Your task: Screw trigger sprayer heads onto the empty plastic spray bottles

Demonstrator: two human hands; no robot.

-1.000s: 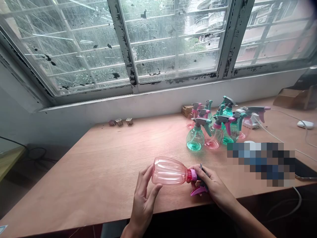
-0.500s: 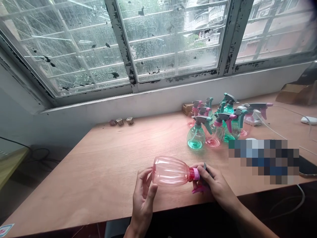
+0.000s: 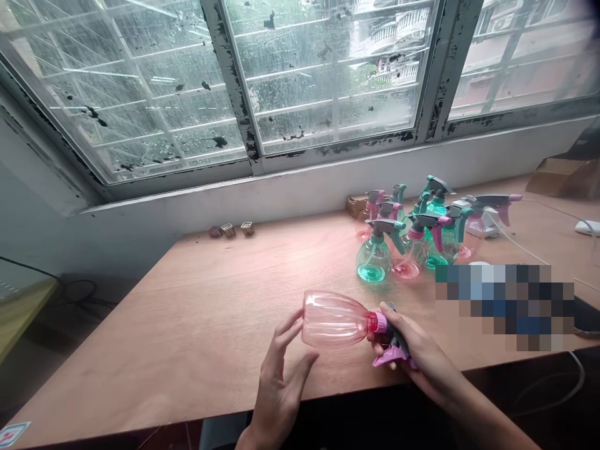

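A pink see-through spray bottle point(image 3: 334, 320) lies on its side in the air above the table's front part, its base to the left. My right hand point(image 3: 417, 350) is closed around its grey and pink trigger head point(image 3: 392, 356), by the pink collar. My left hand point(image 3: 284, 369) is open at the base end, thumb and fingers spread. Its fingertips are close to the base; whether they touch it I cannot tell. Behind stand several upright spray bottles, among them a green one point(image 3: 374, 262) and a pink one point(image 3: 409, 265) in front.
Small brownish blocks point(image 3: 227, 230) sit at the table's back left edge. At the right are a blurred-out patch point(image 3: 510, 300), a white cable point(image 3: 525, 245), a cardboard box point(image 3: 562, 178) and a white mouse-like object point(image 3: 588, 228). A window point(image 3: 328, 75) rises behind the wooden table point(image 3: 187, 325).
The pink bottle has shifted slightly right and up with my right hand. My left hand's fingers have opened away from its base. More of the pink trigger shows.
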